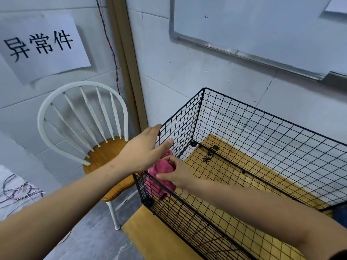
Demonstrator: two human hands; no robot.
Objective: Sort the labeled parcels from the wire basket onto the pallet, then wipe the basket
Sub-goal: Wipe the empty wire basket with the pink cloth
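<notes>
1. My left hand [144,151] is lying wide, fingers straight, touching the rim of the basket's [244,128] left wall.
2. My right hand [178,173] is gripping a pink cloth [161,177] inside the basket's near left corner.
3. The basket is sitting on the pallet [150,231], beside a chair [105,158].

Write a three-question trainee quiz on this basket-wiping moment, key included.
1. True or false: the wire basket has parcels in it.
2. Which hand grips the pink cloth: A) left, B) right?
3. Fill in: beside the basket's left wall stands a white ____ with a wooden seat.

Key: 1 false, no parcels show inside. 2 B, the right hand, at the near left corner. 3 chair.
</notes>
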